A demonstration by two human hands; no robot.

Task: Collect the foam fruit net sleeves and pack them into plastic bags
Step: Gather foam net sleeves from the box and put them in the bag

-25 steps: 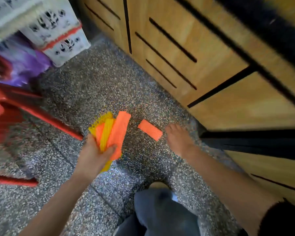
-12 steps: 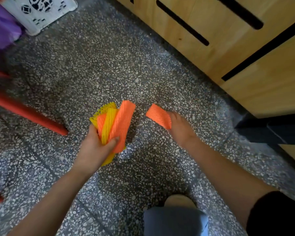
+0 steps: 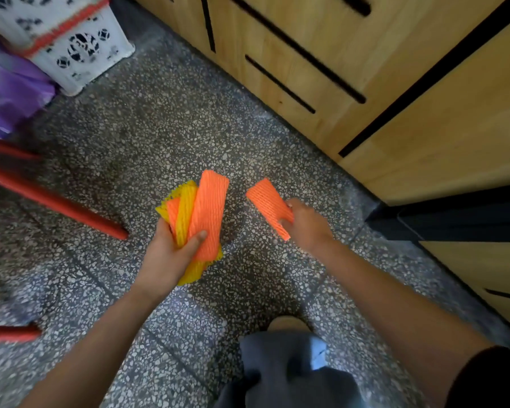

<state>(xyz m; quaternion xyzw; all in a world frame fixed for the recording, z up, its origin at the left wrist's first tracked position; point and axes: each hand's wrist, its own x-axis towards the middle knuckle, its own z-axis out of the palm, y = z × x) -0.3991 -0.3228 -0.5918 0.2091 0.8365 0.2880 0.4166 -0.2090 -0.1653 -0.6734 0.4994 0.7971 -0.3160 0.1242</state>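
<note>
The left hand (image 3: 168, 251) grips a fanned bundle of foam net sleeves (image 3: 202, 219), orange and yellow ones overlapping, with the thumb pressed across the front orange sleeve and the fingers curled behind the stack. The bundle is held above the speckled terrazzo floor (image 3: 159, 128), its upper ends pointing away from the person. The right hand (image 3: 306, 225) pinches a single orange sleeve (image 3: 267, 203) by its lower end, so the sleeve slants up and to the left, near the bundle but apart from it and clear of the floor. Both forearms reach forward from the bottom of the view, and the right one ends in a dark sleeve cuff (image 3: 489, 378). A grey trouser leg (image 3: 286, 375) shows at the bottom edge. A wooden cabinet (image 3: 321, 48) with black slot handles runs along the right side. A white perforated basket (image 3: 80, 45) stands at the upper left beside a purple bag (image 3: 9, 92), and red chair legs (image 3: 56, 201) cross the left edge
</note>
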